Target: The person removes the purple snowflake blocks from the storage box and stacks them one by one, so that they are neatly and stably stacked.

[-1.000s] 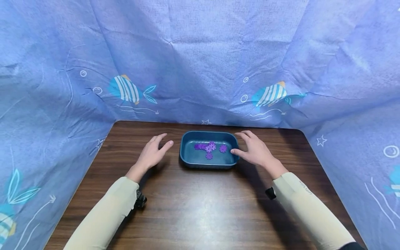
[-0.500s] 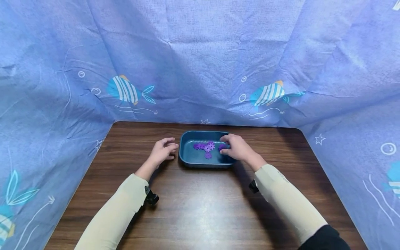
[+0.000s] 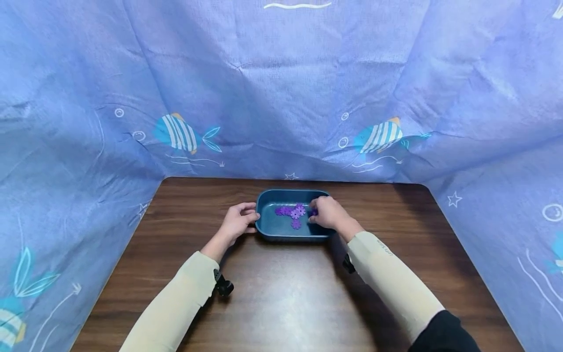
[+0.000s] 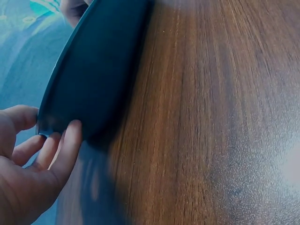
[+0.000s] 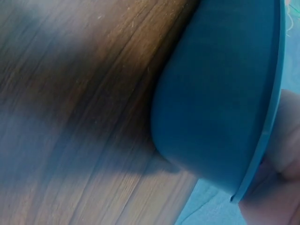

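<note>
A dark teal plastic box (image 3: 293,238) stands on the table with several small purple notched discs (image 3: 295,224) lying in it, mostly clustered in the middle. At the box's left end is my left hand (image 3: 237,222). Its thumb sits at the rim and its curled fingers press the outer wall, which the left wrist view shows close up. My right hand (image 3: 330,213) reaches over the right end into the box, thumb and fingers around a purple disc (image 3: 313,212) that they partly cover. In the right wrist view the box wall (image 5: 215,103) hides the fingertips.
A brown wood-grain table (image 3: 281,293) carries the box near its far edge. Blue cloth (image 3: 281,98) printed with fish hangs behind and at both sides. Each sleeve has a black wrist camera (image 3: 224,286) under it.
My right hand has moved left into the box and closed around the rightmost purple disc. My left hand has come right, from the bare table to the box's left end.
</note>
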The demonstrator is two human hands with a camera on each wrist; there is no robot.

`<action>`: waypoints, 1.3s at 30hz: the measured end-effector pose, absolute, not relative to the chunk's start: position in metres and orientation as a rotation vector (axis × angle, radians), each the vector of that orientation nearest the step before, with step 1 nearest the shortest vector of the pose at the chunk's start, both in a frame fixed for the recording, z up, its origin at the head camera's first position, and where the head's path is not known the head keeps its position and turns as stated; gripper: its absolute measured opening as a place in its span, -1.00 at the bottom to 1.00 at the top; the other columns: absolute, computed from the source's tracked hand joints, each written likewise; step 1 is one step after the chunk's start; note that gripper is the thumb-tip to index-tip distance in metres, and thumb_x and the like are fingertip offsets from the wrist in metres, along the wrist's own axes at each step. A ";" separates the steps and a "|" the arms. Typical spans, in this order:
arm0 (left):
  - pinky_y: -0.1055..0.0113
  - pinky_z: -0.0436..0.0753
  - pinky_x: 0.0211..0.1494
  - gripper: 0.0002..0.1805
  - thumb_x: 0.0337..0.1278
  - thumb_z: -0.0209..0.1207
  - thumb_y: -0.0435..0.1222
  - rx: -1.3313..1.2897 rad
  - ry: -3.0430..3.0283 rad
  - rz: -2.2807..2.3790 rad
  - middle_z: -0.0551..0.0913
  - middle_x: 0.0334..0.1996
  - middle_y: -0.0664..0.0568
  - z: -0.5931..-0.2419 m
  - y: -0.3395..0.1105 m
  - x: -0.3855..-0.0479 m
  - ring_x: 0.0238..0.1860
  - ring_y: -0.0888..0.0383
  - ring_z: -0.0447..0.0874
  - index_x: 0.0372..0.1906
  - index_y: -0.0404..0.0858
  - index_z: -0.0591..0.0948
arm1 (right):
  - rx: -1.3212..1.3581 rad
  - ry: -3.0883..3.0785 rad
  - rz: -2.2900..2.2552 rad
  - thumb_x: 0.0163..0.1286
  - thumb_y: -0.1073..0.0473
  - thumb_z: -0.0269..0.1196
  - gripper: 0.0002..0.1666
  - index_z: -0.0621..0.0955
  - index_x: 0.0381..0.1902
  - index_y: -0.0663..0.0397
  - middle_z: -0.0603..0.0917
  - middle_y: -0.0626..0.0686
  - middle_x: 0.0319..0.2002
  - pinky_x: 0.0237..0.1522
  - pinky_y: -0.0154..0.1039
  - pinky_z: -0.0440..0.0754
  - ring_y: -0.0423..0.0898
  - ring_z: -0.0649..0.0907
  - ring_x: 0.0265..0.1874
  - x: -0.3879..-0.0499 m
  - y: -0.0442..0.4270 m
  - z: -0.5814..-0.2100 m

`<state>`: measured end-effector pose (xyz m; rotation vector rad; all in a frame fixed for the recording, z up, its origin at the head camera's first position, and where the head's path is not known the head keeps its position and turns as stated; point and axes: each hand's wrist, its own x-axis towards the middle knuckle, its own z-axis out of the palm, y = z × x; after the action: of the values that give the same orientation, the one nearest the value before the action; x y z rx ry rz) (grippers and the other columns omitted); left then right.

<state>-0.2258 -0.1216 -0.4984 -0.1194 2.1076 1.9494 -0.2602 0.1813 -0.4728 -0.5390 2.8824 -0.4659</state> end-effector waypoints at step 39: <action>0.12 0.84 -0.15 -0.50 0.39 0.21 -0.44 -0.155 2.053 1.982 0.57 0.23 -0.41 -0.497 -0.122 -0.223 -0.01 -0.05 0.72 0.38 -0.43 0.47 | -0.663 2.929 -0.488 0.27 0.23 0.44 -0.75 0.76 -0.08 0.13 0.75 0.10 -0.13 0.07 0.01 0.71 0.00 0.67 -0.10 -0.266 0.178 -0.481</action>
<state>-0.2233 -0.1221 -0.4972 -0.1546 2.0533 1.9820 -0.2658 0.1778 -0.4810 -0.6628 2.9291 -0.4879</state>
